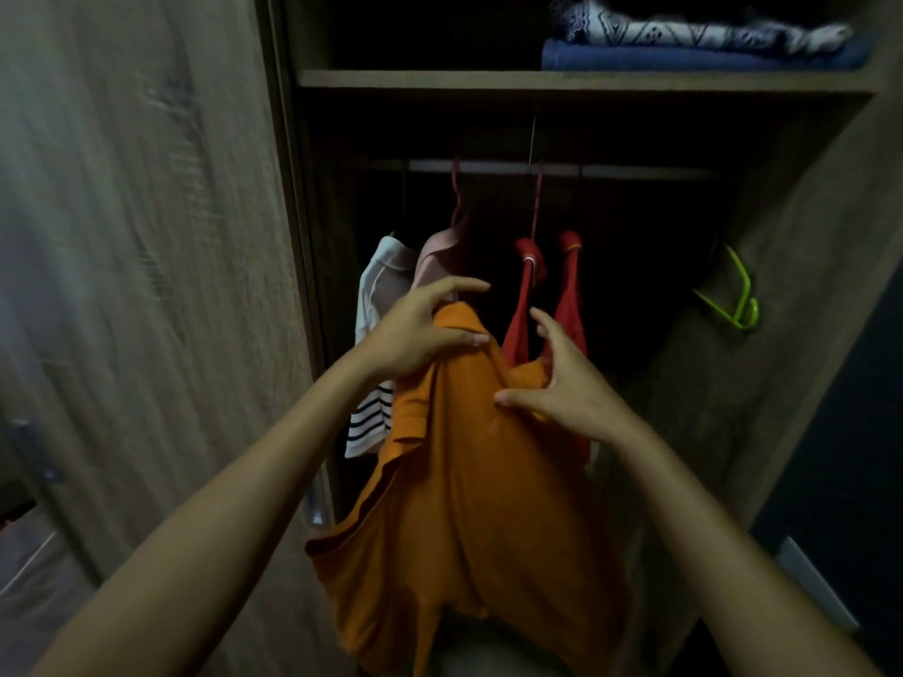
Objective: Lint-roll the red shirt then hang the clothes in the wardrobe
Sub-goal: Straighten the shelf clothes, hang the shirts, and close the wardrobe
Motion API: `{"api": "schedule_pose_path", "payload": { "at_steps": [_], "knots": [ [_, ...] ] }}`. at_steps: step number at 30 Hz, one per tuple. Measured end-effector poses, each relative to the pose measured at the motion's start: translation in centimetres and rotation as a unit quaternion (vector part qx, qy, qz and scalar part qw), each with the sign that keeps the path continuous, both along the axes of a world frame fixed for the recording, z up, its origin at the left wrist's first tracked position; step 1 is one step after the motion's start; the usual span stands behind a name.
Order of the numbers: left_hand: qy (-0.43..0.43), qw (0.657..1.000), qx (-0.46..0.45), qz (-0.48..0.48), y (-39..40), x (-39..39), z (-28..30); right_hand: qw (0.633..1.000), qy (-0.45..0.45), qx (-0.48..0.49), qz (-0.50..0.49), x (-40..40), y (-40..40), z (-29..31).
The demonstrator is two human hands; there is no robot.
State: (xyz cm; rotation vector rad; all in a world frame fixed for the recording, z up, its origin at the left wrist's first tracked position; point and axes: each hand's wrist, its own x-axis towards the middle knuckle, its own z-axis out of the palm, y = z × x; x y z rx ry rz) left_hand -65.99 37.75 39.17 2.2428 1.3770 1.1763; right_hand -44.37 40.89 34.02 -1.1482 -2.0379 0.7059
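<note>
An orange polo shirt (469,481) hangs in front of the open wardrobe, below the rail (562,168). My left hand (420,334) grips its left shoulder near the collar. My right hand (562,383) pinches the fabric at its right shoulder, fingers spread. Behind it a red garment (525,310) hangs from a red hanger (536,207) on the rail. The hanger inside the orange shirt is hidden.
A pink top (435,256) and a white striped shirt (376,295) hang at the left. A green hanger (733,300) hangs on the right wall. Folded clothes (698,46) lie on the top shelf (537,80). The wardrobe door (146,237) stands at left.
</note>
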Motion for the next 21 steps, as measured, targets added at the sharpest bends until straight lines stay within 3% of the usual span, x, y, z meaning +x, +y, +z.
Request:
{"api": "schedule_pose_path", "payload": {
  "at_steps": [3,5,8,11,13,15,17,21],
  "knots": [
    [-0.030,0.996,-0.030,-0.080,-0.6,1.9,-0.2,0.988,0.052,-0.001,0.143,-2.3,-0.3,0.4],
    [-0.011,0.996,-0.024,-0.083,-0.8,2.2,-1.1,0.985,0.045,0.015,0.164,-3.5,0.0,0.0],
    [-0.045,0.998,-0.014,-0.047,-0.9,1.2,-3.1,0.991,0.038,0.027,0.124,-4.5,0.2,-0.9],
    [-0.111,0.994,-0.013,0.016,-2.1,-0.2,-5.8,0.989,0.116,0.040,0.080,-5.0,0.2,-1.1],
    [-0.085,0.992,-0.094,0.026,-3.1,-1.1,-8.6,0.985,0.169,0.031,0.034,-4.9,0.4,-0.6],
    [-0.003,0.981,-0.195,0.017,-3.6,-1.7,-12.2,0.977,0.211,0.006,0.003,-4.5,0.5,0.2],
    [0.052,0.969,-0.241,0.011,-3.6,-2.0,-15.3,0.970,0.241,-0.013,-0.009,-3.9,0.4,1.0],
    [0.009,0.965,-0.262,-0.010,-3.1,-1.9,-17.0,0.960,0.276,-0.043,-0.003,-2.2,-0.6,2.2]
  ]
}}
